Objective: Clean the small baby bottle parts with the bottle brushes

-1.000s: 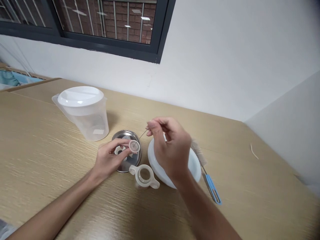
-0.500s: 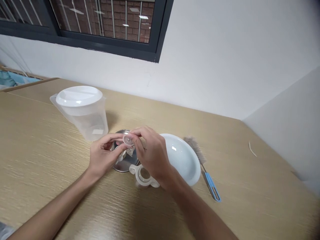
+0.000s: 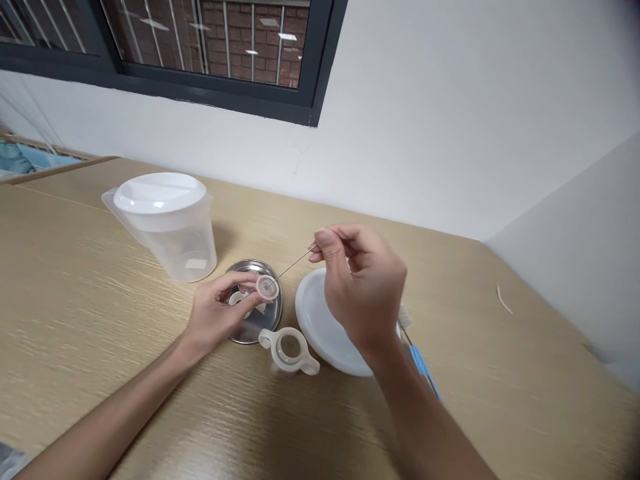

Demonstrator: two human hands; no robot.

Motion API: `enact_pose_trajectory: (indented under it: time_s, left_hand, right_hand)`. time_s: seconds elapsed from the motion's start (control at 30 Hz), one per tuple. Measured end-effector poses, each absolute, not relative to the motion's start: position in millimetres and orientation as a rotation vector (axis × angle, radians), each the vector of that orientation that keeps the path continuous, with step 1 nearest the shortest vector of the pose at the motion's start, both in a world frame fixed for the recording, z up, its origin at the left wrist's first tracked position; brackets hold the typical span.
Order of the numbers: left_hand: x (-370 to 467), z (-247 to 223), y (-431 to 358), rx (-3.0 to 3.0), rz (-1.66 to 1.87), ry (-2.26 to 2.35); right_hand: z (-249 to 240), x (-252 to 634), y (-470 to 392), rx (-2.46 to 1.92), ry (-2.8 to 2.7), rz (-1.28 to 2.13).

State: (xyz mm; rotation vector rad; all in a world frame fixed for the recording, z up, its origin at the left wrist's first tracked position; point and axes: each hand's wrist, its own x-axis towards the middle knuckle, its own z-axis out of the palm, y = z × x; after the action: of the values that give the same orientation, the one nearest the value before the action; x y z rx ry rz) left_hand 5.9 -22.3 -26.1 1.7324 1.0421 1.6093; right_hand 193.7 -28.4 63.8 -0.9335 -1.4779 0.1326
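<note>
My left hand (image 3: 220,310) pinches a small translucent round piece (image 3: 267,287) with a raised rim between thumb and fingers. It is held over a shiny metal dish (image 3: 255,330), in which small whitish pieces lie partly hidden by the hand. My right hand (image 3: 365,280), raised above a pale bowl (image 3: 313,320), is closed on the end of a thin, straight, wire-like strand (image 3: 295,262). The strand slants down to the middle of the round piece; its lower end cannot be made out. Just below the dish stands a small two-handled bottle (image 3: 289,360) with an open top.
At the back left stands a translucent lidded pitcher (image 3: 175,230). A bottle brush with a blue handle (image 3: 424,370) lies right of the bowl, partly behind my right arm. Farther right is a short white strip (image 3: 504,299). A wall and window (image 3: 210,80) border the table behind.
My right hand has moved up and right, away from my left hand, and the thin strand now spans between them. My left hand with the round piece has shifted slightly right and down.
</note>
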Motion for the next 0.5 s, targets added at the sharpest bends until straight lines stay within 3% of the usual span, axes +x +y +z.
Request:
enact_pose_trajectory:
  time_s: [0.5]
  left_hand:
    - [1.3,-23.7,-20.7,1.838,1.554,1.098]
  right_hand:
    - [92.7,217.6,-35.4,-0.903,-1.310,0.000]
